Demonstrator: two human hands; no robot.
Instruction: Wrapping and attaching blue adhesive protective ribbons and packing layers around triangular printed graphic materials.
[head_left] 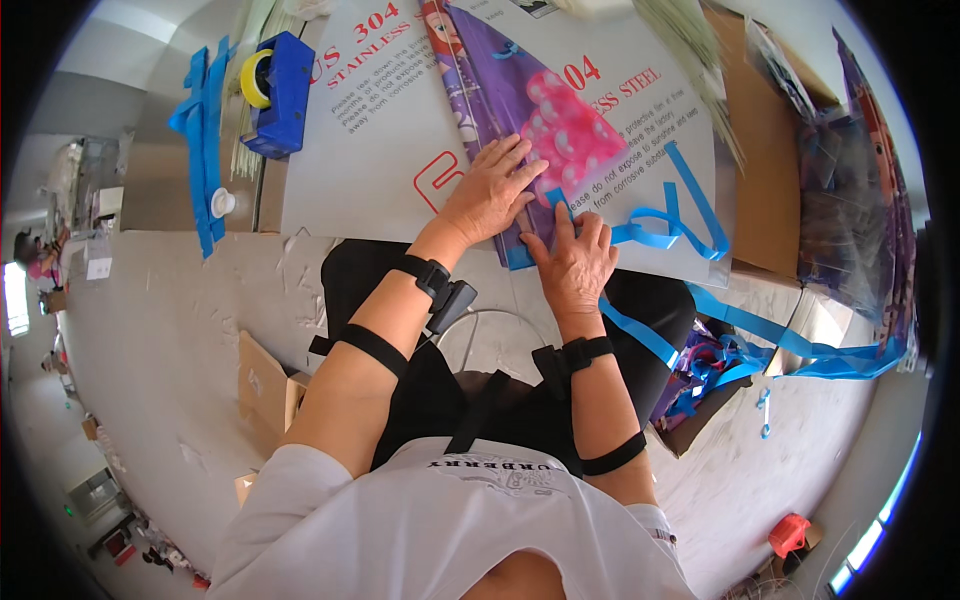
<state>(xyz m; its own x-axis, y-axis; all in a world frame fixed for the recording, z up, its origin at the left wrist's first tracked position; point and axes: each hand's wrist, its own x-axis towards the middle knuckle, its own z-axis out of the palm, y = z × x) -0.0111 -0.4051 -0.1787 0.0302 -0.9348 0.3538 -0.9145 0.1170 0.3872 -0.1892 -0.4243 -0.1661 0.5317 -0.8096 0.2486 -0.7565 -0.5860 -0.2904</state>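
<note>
A folded purple printed sheet (500, 85), long and tapering with a pink bubble pattern, lies on the protective film over the table (390, 190). My left hand (485, 195) rests on its lower part, palm down with the fingers spread. Just right of it, my right hand (575, 268) bends its fingers over a blue ribbon (648, 238) at the sheet's near end. One ribbon end shows above the index finger, while the rest loops away to the right. What lies beneath the right fingertips is hidden.
A blue tape dispenser (284, 100) with yellow tape stands at the left, beside blue strips (208, 140) and a small white round piece (222, 204). Thin pale rods (690, 50) lie far right. Below the table's right side, a box (700, 420) holds printed material and ribbon.
</note>
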